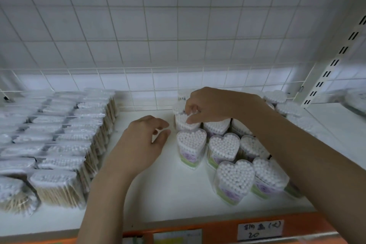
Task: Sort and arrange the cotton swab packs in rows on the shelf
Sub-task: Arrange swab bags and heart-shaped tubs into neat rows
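Right grip [206,108] around heart pack [186,122]

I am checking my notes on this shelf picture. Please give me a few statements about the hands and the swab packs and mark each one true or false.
1. The right hand pinches a heart-shaped pack at the back of the group. True.
2. The left hand holds a heart-shaped pack. False: it holds nothing, its fingers are loosely curled above the bare white shelf.
3. The flat bagged packs lie in rows on the left side of the shelf. True.
4. The shelf's front edge is blue. False: it is orange.
5. The handwritten tag on the front edge shows the number 20. True.
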`<control>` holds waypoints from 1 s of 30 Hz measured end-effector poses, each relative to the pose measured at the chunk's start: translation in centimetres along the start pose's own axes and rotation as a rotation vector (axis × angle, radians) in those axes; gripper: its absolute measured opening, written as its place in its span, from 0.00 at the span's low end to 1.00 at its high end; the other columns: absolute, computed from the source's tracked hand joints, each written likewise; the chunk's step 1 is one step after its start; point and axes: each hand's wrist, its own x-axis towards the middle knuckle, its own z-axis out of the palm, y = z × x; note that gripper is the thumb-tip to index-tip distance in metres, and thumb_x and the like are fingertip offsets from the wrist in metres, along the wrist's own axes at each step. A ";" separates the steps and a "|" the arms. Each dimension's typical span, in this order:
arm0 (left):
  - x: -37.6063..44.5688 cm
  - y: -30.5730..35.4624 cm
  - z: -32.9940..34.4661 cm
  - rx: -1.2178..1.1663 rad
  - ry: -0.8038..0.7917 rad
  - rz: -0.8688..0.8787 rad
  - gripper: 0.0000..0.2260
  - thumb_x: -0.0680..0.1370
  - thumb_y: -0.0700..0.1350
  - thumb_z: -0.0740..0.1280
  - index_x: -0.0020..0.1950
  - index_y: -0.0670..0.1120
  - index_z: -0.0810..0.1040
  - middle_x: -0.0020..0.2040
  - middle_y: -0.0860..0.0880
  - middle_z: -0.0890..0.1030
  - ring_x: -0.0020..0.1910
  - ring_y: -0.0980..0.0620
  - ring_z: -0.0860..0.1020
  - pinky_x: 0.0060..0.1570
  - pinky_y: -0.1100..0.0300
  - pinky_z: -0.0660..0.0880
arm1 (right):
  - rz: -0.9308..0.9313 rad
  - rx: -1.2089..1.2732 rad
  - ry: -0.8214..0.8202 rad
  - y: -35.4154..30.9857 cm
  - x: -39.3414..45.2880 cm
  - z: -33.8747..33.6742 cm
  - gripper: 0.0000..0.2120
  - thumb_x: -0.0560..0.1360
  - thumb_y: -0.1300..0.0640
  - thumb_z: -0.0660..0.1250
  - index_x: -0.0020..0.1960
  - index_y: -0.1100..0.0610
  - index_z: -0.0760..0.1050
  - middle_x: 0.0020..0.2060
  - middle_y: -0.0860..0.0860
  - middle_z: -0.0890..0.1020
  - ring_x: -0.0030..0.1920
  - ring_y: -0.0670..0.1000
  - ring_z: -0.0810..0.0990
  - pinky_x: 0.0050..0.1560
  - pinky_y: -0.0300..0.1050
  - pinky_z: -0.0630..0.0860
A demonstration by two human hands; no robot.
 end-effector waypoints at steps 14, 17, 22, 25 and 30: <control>1.8 -0.4 0.6 0.008 -0.062 0.015 0.07 0.76 0.42 0.65 0.51 0.47 0.82 0.48 0.50 0.82 0.44 0.53 0.79 0.48 0.57 0.74 | -0.022 0.003 0.095 0.9 0.9 -1.3 0.12 0.78 0.57 0.58 0.52 0.62 0.77 0.47 0.50 0.79 0.48 0.51 0.76 0.49 0.44 0.72; 2.5 -0.4 0.3 0.022 -0.059 0.011 0.08 0.77 0.43 0.64 0.53 0.47 0.81 0.50 0.51 0.82 0.46 0.53 0.79 0.50 0.57 0.74 | -0.042 -0.011 0.100 1.6 2.1 -1.7 0.14 0.77 0.63 0.56 0.59 0.57 0.76 0.51 0.47 0.75 0.49 0.45 0.71 0.49 0.38 0.64; 2.6 -0.7 0.0 0.041 -0.063 -0.047 0.09 0.77 0.43 0.64 0.54 0.46 0.81 0.50 0.50 0.81 0.47 0.52 0.79 0.52 0.54 0.74 | -0.104 -0.017 -0.047 1.7 4.3 -1.5 0.21 0.75 0.61 0.61 0.66 0.48 0.70 0.61 0.49 0.73 0.60 0.49 0.71 0.61 0.50 0.69; 2.3 -1.3 -0.3 0.067 -0.071 -0.086 0.09 0.77 0.44 0.64 0.55 0.45 0.80 0.51 0.49 0.81 0.47 0.51 0.78 0.52 0.52 0.74 | -0.114 -0.004 -0.130 1.6 5.2 -1.4 0.22 0.73 0.53 0.67 0.66 0.46 0.70 0.60 0.47 0.74 0.57 0.47 0.72 0.59 0.46 0.69; 2.1 -1.8 -0.6 0.072 -0.047 -0.121 0.09 0.77 0.45 0.64 0.55 0.46 0.80 0.50 0.50 0.81 0.47 0.52 0.79 0.51 0.55 0.74 | -0.088 -0.032 -0.083 1.6 5.8 -1.5 0.20 0.71 0.44 0.69 0.61 0.48 0.73 0.52 0.45 0.74 0.52 0.47 0.73 0.50 0.42 0.70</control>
